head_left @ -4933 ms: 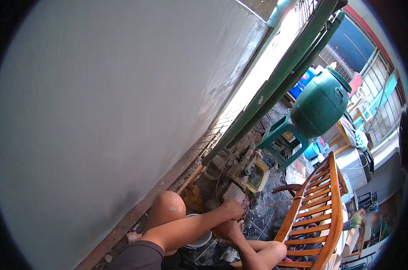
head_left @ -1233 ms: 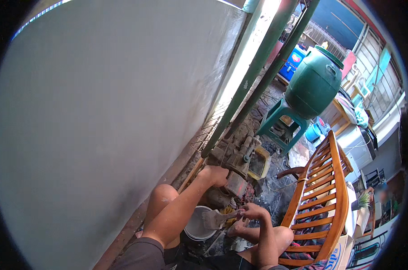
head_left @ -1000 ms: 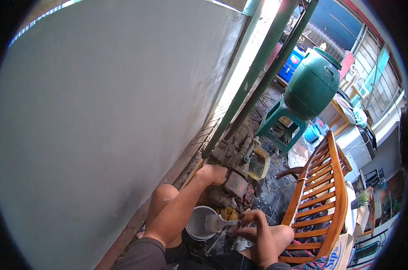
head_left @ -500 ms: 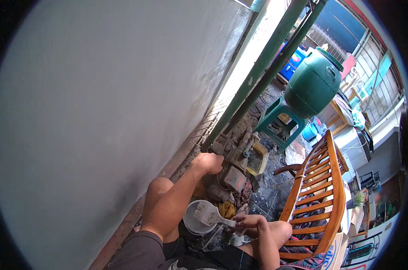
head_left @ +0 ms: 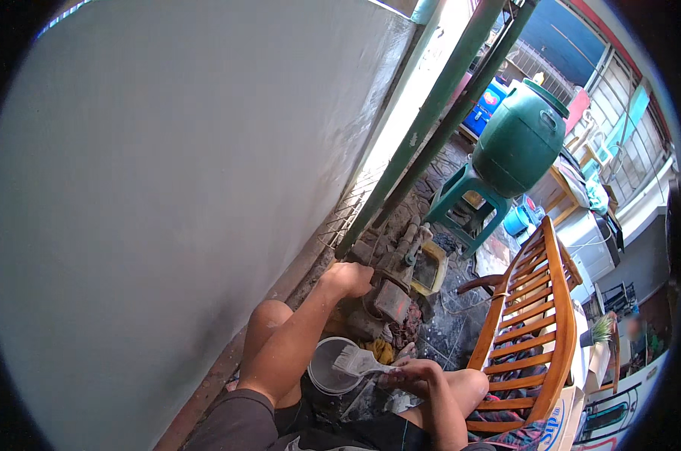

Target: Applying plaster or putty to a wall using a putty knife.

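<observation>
My right hand (head_left: 417,373) grips a wide, flat paintbrush (head_left: 355,362) by its handle. The pale, paint-coated bristles point left, above the right part of a round bucket (head_left: 321,368) of greyish-white paint between my legs. Stretched forward, my left hand (head_left: 351,279) is closed like a fist beside an old pump motor (head_left: 391,301). Its fingertips face away, and whatever they may hold is hidden. A yellow cloth (head_left: 381,350) lies just beyond the bucket.
A grey wall (head_left: 182,188) fills the left side. Green posts (head_left: 423,139) rise ahead. A yellow container (head_left: 430,268) sits by the pump. Farther right, a green drum (head_left: 522,139) rests on a green stool (head_left: 472,199). A wooden slatted bench (head_left: 532,338) stands at my right.
The paintbrush has shifted a little to the right over the bucket. My left hand has dropped slightly in the picture and stays closed.
</observation>
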### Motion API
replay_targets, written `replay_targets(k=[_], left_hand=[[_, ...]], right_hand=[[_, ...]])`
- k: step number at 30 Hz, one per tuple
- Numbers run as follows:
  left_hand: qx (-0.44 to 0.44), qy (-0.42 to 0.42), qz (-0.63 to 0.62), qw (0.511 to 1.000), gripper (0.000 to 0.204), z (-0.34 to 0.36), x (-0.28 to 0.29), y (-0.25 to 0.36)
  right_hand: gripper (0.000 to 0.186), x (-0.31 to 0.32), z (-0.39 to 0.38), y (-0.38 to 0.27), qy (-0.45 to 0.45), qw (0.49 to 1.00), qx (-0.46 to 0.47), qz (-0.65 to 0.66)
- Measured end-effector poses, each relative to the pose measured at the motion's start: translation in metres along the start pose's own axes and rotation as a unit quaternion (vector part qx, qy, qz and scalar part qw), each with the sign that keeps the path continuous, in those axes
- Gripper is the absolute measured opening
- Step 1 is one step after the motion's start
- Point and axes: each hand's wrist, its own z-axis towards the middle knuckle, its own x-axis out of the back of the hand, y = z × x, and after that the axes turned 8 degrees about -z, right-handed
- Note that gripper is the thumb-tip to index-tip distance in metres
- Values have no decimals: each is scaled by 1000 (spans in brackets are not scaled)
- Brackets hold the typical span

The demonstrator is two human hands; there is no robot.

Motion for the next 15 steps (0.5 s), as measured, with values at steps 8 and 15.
replay_targets(k=[8, 15], left_hand=[[-44, 12, 4, 999, 32, 13, -2, 18], [-29, 4, 5, 1000, 32, 11, -5, 11]], right_hand=[[43, 21, -18, 37, 43, 992, 116, 23], [45, 30, -19, -28, 24, 992, 118, -45]])
